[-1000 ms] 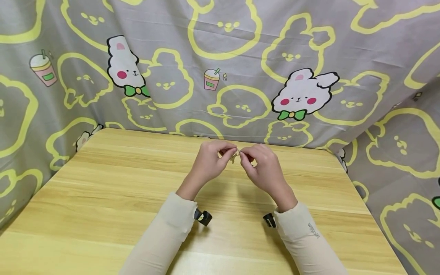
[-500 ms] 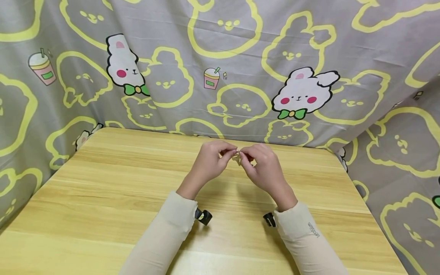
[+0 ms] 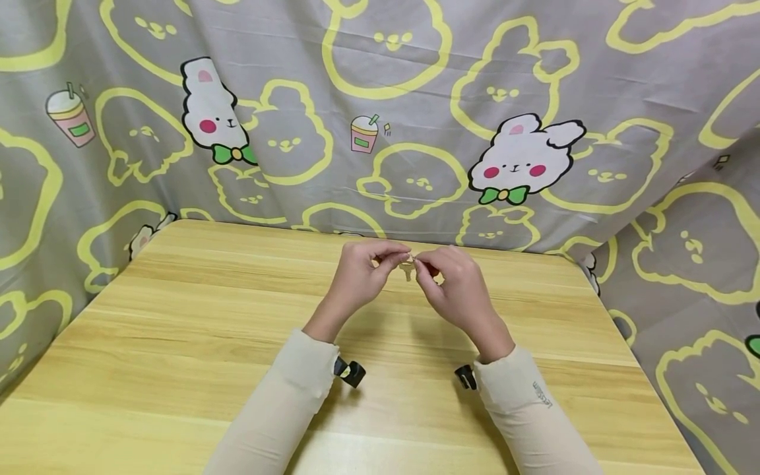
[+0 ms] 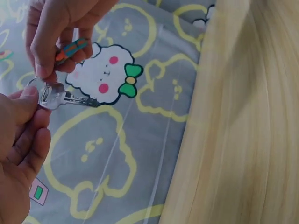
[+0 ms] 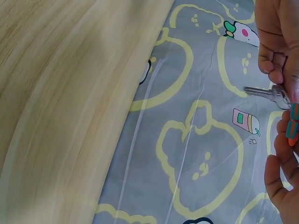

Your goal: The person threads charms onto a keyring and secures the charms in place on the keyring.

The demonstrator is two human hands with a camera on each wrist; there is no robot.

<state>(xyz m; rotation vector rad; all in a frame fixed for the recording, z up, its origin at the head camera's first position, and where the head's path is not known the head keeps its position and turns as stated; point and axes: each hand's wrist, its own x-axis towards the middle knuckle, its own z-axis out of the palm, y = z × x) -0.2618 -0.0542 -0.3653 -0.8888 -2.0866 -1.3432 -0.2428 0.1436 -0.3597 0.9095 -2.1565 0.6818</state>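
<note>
A silver metal key (image 4: 58, 97) on a thin key ring (image 4: 32, 81) is held up between the two hands, above the far part of the table. My left hand (image 3: 362, 274) pinches the ring beside the key's head with thumb and fingers. My right hand (image 3: 454, 284) meets it from the other side, its fingertips at the ring. A small orange-and-teal striped charm (image 4: 71, 50) lies in the right fingers; the right wrist view shows this charm (image 5: 293, 123) partly cut off by the edge. In the head view the key (image 3: 408, 272) hangs downward.
The wooden table (image 3: 196, 343) spans the lower view. Behind it and along both sides hangs a grey curtain (image 3: 415, 119) with yellow animal outlines. Black wrist mounts (image 3: 351, 373) stick out inward from the cuffs.
The key has swung and turned between the fingertips, from tilted to hanging straight down with its flat face showing. Both hands stay nearly in place.
</note>
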